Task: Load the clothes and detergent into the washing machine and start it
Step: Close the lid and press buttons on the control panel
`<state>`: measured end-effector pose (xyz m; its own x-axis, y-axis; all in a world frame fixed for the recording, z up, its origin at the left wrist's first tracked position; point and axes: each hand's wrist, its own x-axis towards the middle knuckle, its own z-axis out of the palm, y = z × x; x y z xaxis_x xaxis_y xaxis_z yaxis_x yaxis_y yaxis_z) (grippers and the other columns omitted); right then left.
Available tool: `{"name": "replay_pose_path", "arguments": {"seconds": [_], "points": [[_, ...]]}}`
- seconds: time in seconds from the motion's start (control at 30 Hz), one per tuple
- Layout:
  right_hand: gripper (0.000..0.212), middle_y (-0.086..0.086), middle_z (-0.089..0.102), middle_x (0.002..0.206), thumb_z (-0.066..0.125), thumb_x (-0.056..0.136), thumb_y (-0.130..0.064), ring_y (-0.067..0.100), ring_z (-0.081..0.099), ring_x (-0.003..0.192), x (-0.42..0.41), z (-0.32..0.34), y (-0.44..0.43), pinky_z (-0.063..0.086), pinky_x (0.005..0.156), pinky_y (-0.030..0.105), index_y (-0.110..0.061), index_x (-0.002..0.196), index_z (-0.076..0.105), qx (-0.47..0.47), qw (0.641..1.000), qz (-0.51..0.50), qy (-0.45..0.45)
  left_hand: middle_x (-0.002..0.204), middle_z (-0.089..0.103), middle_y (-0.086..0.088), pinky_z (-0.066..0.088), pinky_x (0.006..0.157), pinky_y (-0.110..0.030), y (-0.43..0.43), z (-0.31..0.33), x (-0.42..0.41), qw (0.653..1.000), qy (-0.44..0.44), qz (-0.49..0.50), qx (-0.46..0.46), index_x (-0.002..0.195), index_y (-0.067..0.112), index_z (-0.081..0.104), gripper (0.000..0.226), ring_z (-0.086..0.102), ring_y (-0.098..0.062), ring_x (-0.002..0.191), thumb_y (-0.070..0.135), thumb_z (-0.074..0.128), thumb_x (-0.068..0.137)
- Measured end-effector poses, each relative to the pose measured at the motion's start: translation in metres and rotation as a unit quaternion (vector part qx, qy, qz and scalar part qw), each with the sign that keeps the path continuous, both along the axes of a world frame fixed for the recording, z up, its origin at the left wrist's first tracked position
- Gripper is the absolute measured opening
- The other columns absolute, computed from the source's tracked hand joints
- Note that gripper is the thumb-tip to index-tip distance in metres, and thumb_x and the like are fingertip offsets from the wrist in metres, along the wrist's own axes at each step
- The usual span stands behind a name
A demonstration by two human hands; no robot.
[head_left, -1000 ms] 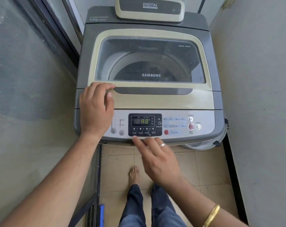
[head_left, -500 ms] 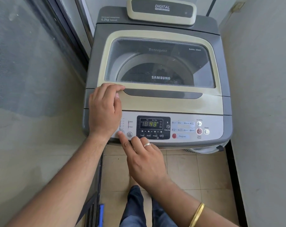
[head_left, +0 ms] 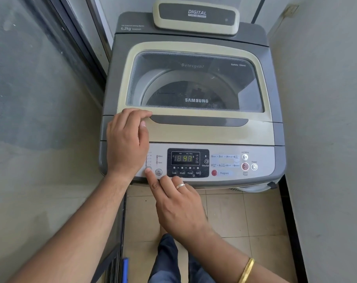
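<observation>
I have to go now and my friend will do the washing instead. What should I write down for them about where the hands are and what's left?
Left hand: resting flat on the front left corner of the grey and cream top-loading washing machine, holding nothing.
Right hand: forefinger stretched out, tip on the small round grey button at the far left of the silver control panel.
Glass lid is shut; dark clothes show in the drum below it. Detergent cannot be seen.
Green display is lit, so power is on.
Left: finish the settings, then probably press the red Start/Pause button.
</observation>
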<state>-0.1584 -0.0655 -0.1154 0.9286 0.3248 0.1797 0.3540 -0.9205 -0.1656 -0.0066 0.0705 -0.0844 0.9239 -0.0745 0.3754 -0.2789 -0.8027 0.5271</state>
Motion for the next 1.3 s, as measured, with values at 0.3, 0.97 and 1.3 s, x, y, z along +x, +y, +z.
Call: {"name": "replay_pose_path", "arguments": {"seconds": [0.3, 0.97, 1.3], "points": [[0.075, -0.002, 0.055, 0.100, 0.050, 0.093, -0.008, 0.021, 0.052, 0.083, 0.001, -0.002, -0.003, 0.050, 0.061, 0.035, -0.013, 0.167, 0.037, 0.004, 1.000, 0.011, 0.011, 0.123, 0.075, -0.001, 0.052, 0.101, -0.047, -0.001, -0.001, 0.001, 1.000, -0.003, 0.001, 0.009, 0.123, 0.015, 0.075, 0.027, 0.067, -0.027, 0.115, 0.002, 0.058, 0.106], [0.071, 0.007, 0.058, 0.105, 0.058, 0.092, -0.004, 0.028, 0.055, 0.091, -0.014, -0.003, -0.045, 0.054, 0.086, 0.038, 0.000, 0.162, 0.042, 0.107, 0.992, -0.052, 0.032, 0.123, 0.074, -0.004, 0.051, 0.101, -0.050, -0.002, -0.002, 0.001, 1.000, 0.003, 0.004, 0.009, 0.124, 0.014, 0.074, 0.030, 0.066, -0.030, 0.115, -0.001, 0.057, 0.104], [0.056, 0.013, 0.060, 0.102, 0.064, 0.102, -0.007, 0.032, 0.061, 0.088, -0.030, -0.010, -0.128, 0.060, 0.080, 0.044, 0.005, 0.155, 0.051, 0.070, 0.986, -0.150, -0.035, 0.123, 0.075, -0.005, 0.049, 0.102, -0.048, -0.003, -0.003, 0.001, 1.000, 0.000, 0.005, 0.012, 0.123, 0.013, 0.073, 0.029, 0.066, -0.031, 0.115, -0.002, 0.058, 0.103]]}}
